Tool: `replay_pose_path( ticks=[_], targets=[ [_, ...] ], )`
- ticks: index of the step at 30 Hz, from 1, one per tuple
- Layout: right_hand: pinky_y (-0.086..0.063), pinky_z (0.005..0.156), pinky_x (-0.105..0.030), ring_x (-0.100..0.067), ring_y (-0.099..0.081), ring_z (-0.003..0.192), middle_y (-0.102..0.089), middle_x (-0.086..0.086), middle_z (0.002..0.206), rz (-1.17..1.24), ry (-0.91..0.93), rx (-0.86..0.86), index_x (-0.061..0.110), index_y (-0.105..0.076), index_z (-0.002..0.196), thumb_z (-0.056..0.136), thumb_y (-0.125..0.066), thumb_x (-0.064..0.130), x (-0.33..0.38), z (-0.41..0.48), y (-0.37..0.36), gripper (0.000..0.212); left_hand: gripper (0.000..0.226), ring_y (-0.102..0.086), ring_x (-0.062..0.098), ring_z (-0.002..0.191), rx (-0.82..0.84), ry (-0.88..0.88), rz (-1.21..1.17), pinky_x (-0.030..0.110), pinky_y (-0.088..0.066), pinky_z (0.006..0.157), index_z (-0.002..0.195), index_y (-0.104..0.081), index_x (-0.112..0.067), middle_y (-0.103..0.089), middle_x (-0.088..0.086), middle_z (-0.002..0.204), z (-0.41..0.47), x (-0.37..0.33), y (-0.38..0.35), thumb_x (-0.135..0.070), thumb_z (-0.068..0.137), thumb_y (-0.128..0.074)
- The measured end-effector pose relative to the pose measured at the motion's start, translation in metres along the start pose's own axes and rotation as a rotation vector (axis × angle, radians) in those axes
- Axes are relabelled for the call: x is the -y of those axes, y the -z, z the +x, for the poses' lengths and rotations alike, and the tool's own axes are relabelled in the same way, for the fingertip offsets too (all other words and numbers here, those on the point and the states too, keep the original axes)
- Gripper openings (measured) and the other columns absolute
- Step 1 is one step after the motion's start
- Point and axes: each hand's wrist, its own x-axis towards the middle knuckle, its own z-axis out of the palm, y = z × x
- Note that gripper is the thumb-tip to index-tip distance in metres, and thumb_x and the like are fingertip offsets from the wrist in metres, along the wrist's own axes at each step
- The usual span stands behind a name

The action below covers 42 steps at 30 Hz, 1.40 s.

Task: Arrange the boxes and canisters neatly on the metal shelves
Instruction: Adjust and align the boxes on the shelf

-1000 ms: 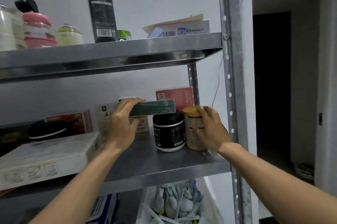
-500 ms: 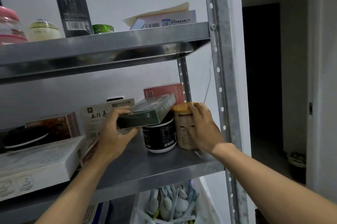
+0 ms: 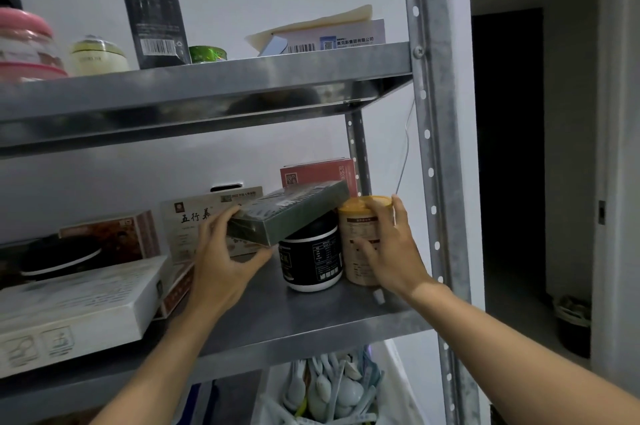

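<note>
- Left hand (image 3: 221, 268): bare, no glove, ring or watch.
- Right hand (image 3: 394, 251): bare too, wrist uncovered.
- Both forearms bare right down to the frame edge; no sleeve visible.

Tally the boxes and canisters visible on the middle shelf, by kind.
Boxes: 5 — green box in the left hand, red box, cream box, brown box, white flat box.
Canisters: 2 — black canister, orange-lidded canister under the right hand.
Total: 7
</note>
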Motion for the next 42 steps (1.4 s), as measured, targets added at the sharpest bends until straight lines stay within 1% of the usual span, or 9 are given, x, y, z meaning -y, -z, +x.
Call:
replay_pose_path(
  ticks=[3, 7, 9, 14, 19, 25, 29, 33, 42],
  targets=[
    [-0.041, 0.110, -0.042, -0.031, -0.042, 0.134, -0.019, -0.009, 0.156, 0.092, -0.040, -0.062, 0.032, -0.039, 0.141, 0.092, -0.067, 0.026, 0.001, -0.001, -0.008, 0.057, 0.102, -0.044, 0.015, 0.121, 0.000, 0.061, -0.074, 0.039, -0.042, 0.102, 0.139, -0.041, -0.028, -0.042, -0.002, 0.135, -0.002, -0.003, -0.004, -0.080, 0.055, -0.069],
    [-0.035, 0.104, -0.030, -0.013, -0.041, 0.124, -0.035, 0.003, 0.143, 0.199, -0.153, -0.113, 0.025, -0.021, 0.151, 0.086, -0.075, 0.030, -0.002, 0.001, -0.014, 0.085, 0.096, -0.047, 0.014, 0.119, -0.021, 0.092, -0.163, 0.041, -0.044, 0.103, 0.137, -0.044, -0.027, -0.048, -0.003, 0.133, 0.002, -0.005, -0.009, -0.075, 0.057, -0.067],
    [-0.036, 0.111, -0.036, -0.015, -0.042, 0.131, -0.040, 0.001, 0.145, 0.302, -0.250, -0.093, 0.021, -0.006, 0.155, 0.082, -0.078, 0.036, -0.008, 0.001, -0.018, 0.103, 0.094, -0.045, 0.012, 0.124, 0.005, 0.110, -0.236, 0.039, -0.041, 0.105, 0.141, -0.042, -0.029, -0.047, -0.004, 0.140, 0.004, -0.004, -0.009, -0.071, 0.059, -0.065],
    [-0.044, 0.108, -0.044, -0.018, -0.049, 0.125, -0.049, 0.001, 0.134, 0.346, -0.298, -0.140, 0.021, -0.032, 0.145, 0.082, -0.078, 0.033, -0.018, 0.002, -0.026, 0.079, 0.088, -0.046, 0.014, 0.131, 0.171, 0.097, -0.386, 0.037, -0.041, 0.106, 0.145, -0.037, -0.040, -0.047, -0.008, 0.144, 0.013, -0.006, -0.008, -0.066, 0.066, -0.063],
    [-0.045, 0.107, -0.046, -0.017, -0.050, 0.124, -0.049, 0.001, 0.133, 0.382, -0.278, -0.117, 0.025, -0.034, 0.144, 0.083, -0.078, 0.032, -0.023, 0.005, -0.026, 0.076, 0.088, -0.042, 0.008, 0.132, 0.200, 0.093, -0.428, 0.019, -0.037, 0.097, 0.148, -0.035, -0.038, -0.041, -0.010, 0.149, 0.021, -0.013, -0.018, -0.066, 0.067, -0.059],
    [-0.048, 0.103, -0.045, -0.015, -0.054, 0.119, -0.054, 0.003, 0.130, 0.426, -0.244, -0.124, 0.028, -0.039, 0.139, 0.082, -0.077, 0.040, -0.027, 0.002, -0.025, 0.070, 0.080, -0.032, -0.028, 0.114, 0.207, 0.090, -0.467, 0.005, -0.029, 0.091, 0.151, -0.030, -0.037, -0.033, -0.040, 0.134, 0.023, -0.022, -0.031, -0.053, 0.081, -0.067],
    [-0.049, 0.103, -0.045, -0.013, -0.056, 0.119, -0.055, 0.003, 0.130, 0.465, -0.221, -0.127, 0.032, -0.040, 0.139, 0.081, -0.076, 0.044, -0.029, -0.001, -0.024, 0.070, 0.075, -0.025, -0.003, 0.138, 0.218, 0.127, -0.498, 0.031, -0.027, 0.115, 0.152, -0.025, -0.042, -0.023, -0.023, 0.156, 0.021, -0.023, -0.039, -0.056, 0.087, -0.061],
    [-0.049, 0.102, -0.045, -0.013, -0.056, 0.119, -0.055, 0.003, 0.131, 0.490, -0.220, -0.127, 0.034, -0.040, 0.140, 0.079, -0.076, 0.049, -0.030, -0.002, -0.025, 0.072, 0.085, -0.024, 0.008, 0.145, 0.237, 0.176, -0.553, 0.051, -0.027, 0.117, 0.148, -0.021, -0.054, -0.020, -0.021, 0.159, 0.019, -0.024, -0.046, -0.074, 0.073, -0.055],
    [-0.049, 0.103, -0.049, -0.015, -0.055, 0.123, -0.056, 0.005, 0.133, 0.563, -0.238, -0.129, 0.042, -0.039, 0.139, 0.070, -0.072, 0.064, -0.029, -0.004, -0.024, 0.080, 0.081, -0.016, -0.009, 0.134, 0.208, 0.160, -0.535, 0.027, -0.020, 0.108, 0.152, -0.020, -0.043, -0.017, -0.029, 0.152, 0.017, -0.031, -0.052, -0.057, 0.080, -0.052]
  ],
)
